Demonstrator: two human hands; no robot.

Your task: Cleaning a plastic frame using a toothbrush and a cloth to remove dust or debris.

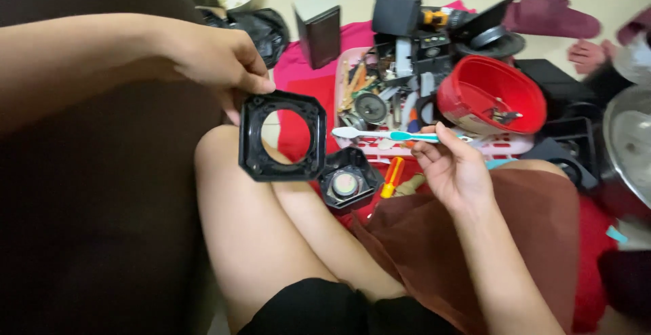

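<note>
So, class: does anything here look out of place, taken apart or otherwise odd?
Yes. The left hand holds a black square frame with an empty round hole, while a small speaker unit lies loose on the red cloth. The right hand holds a toothbrush, odd among electronic parts.

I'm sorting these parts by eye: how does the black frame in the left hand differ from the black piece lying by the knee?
The black frame is held upright by the left hand; the black piece lies untouched on the red cloth. The frame's round opening is empty and see-through; the piece's centre holds a shiny round part. The frame looks larger. Both are black, squarish, with cut corners.
</note>
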